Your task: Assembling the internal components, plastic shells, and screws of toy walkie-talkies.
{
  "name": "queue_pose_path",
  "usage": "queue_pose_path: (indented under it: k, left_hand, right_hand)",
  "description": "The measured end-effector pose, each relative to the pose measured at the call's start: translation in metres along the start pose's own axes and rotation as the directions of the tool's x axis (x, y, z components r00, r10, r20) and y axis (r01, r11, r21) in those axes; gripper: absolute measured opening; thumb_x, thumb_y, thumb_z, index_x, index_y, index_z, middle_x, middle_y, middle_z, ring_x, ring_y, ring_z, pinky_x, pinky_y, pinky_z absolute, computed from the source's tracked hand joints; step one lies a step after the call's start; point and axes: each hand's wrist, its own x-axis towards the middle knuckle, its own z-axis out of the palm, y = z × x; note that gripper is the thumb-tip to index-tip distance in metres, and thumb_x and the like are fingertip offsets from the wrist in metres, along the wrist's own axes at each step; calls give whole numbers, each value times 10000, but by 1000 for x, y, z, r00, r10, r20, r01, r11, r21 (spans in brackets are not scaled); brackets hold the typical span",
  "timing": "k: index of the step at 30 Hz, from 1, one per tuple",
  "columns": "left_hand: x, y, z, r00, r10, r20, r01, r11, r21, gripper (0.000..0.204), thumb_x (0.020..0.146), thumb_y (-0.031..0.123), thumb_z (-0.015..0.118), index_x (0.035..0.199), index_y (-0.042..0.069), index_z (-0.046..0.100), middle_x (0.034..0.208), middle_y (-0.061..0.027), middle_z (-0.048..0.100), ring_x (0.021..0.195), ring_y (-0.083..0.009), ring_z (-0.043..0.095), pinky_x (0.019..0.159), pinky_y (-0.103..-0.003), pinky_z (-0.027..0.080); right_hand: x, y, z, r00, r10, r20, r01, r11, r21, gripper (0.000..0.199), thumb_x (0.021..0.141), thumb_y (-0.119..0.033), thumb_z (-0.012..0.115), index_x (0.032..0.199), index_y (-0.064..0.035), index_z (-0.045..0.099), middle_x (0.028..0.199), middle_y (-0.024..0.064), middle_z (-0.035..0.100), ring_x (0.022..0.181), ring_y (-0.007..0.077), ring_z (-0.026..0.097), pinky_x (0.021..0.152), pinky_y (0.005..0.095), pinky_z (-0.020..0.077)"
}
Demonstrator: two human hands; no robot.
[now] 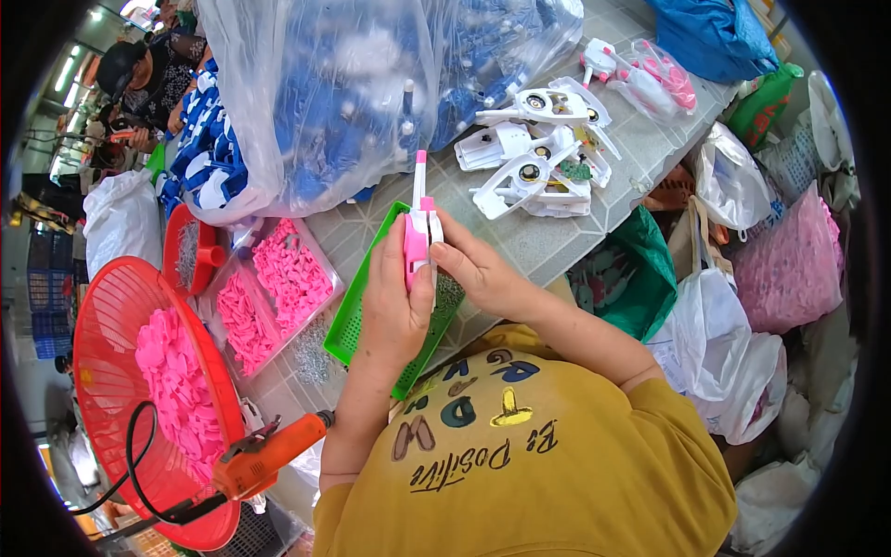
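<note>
— Two hands on one piece: a pink-and-white plastic toy part (422, 232), held upright above the green perforated tray (357, 311).

— Which hand has it?

— The left hand (394, 311) is clenched around its pink body. The right hand (473, 265) touches its white side with the fingertips; whether it truly grips, I cannot tell.

— And around the tray?

— Left of the tray lies a clear bag of small pink pieces (274, 297), and further left a red basket (111, 381) with more pink pieces in it. An orange power screwdriver (264, 457) rests near the basket's lower rim, its black cord looping over it.

— Behind the tray?

— A big clear sack of blue and white parts (316, 102) stands just beyond it on the grey table (548, 246). To the right of that, well apart from the tray, lies a pile of white open housings (538, 153), and past them a small bag with pink parts (654, 84).

— Anyone else?

— A person in a dark cap (139, 79) sits far beyond the sack, at the upper left.
</note>
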Motion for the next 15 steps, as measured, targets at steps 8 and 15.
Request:
queue_pose_path:
  k: [8, 15]
  left_hand:
    - [-1, 0, -2, 983, -177, 53, 185, 945, -271, 529, 1027, 233, 468, 1455, -58, 360, 1377, -278, 491, 1230, -389, 543, 1017, -430, 448]
    - [-1, -5, -1, 992, -125, 1, 121, 957, -263, 517, 1042, 239, 447, 1462, -49, 356, 1353, -208, 544, 1215, -305, 563, 1038, -374, 429]
  right_hand:
    - [-2, -6, -3, 998, 60, -37, -60, 998, 7, 588, 1068, -293, 455, 1541, 4, 270, 1420, 119, 503, 1301, 175, 464, 1101, 304, 350]
    - [-3, -11, -1, 958, 287, 10, -263, 862, 434, 591, 1061, -332, 480, 1571, -116, 276, 1419, 34, 488, 1240, 133, 491, 1032, 301, 407]
